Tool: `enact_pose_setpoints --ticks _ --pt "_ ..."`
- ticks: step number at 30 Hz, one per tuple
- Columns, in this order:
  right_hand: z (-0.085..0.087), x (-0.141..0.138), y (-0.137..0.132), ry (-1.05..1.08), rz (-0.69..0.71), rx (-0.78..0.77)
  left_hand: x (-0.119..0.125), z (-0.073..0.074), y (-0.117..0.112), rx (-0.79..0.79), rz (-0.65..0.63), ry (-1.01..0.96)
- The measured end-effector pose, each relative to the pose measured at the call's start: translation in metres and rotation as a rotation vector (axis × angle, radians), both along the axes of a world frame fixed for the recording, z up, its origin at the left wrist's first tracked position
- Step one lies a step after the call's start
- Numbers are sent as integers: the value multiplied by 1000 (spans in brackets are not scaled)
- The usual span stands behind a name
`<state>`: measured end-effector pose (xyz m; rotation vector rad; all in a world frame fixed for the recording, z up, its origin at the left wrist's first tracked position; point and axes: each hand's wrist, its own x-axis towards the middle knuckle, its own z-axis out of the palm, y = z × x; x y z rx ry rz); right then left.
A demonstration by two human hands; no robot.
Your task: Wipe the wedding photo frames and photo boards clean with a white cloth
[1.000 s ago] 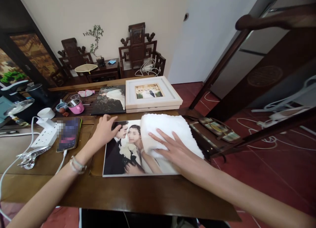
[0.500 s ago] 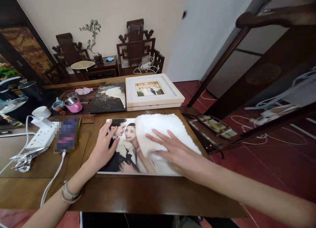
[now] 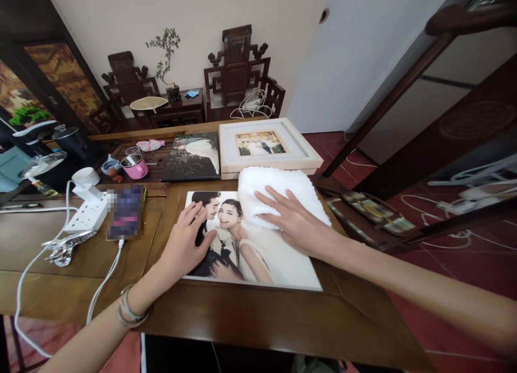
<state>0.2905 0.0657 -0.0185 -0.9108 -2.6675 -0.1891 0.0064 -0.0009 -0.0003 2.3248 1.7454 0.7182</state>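
Observation:
A wedding photo panel lies flat on the wooden table, showing a couple in black and white. My left hand rests open on its left side, fingers spread over the dark-suited figure. A fluffy white cloth covers the panel's upper right part and reaches past its far edge. My right hand lies flat on this cloth, fingers apart, pressing from above; its thumb is hidden. The lower right of the panel is uncovered.
Behind the panel stand a white framed picture and a dark photo panel. To the left are a pink mug, a power strip, a phone on a cable and a glass lid. A wooden rack stands at right.
My right hand has slid the white cloth away from me toward the panel's far right corner, baring its lower right part. My left hand stays on the panel. The view has shifted slightly.

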Motion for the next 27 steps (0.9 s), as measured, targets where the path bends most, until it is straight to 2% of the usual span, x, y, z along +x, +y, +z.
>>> enact_pose_setpoints --ticks 3,8,11,15,17,20,24,27 --pt "2 1 2 4 9 -21 0 -1 -2 -40 -16 26" --pt "21 1 -6 -64 35 -134 -1 -6 0 -4 -20 -4" --pt "26 3 -39 -58 73 -206 -1 -7 1 -3 -13 6" --pt "23 8 -95 -19 177 -274 -1 -5 1 -20 1 3" --pt "24 10 -107 -14 212 -314 0 -4 3 -12 -5 -9" --pt "33 11 -92 -53 202 -371 0 -5 5 13 1 -15" --pt "51 8 -34 -118 163 -389 0 -7 8 49 22 -31" --pt "58 4 4 -119 138 -369 0 -9 10 74 36 -40"
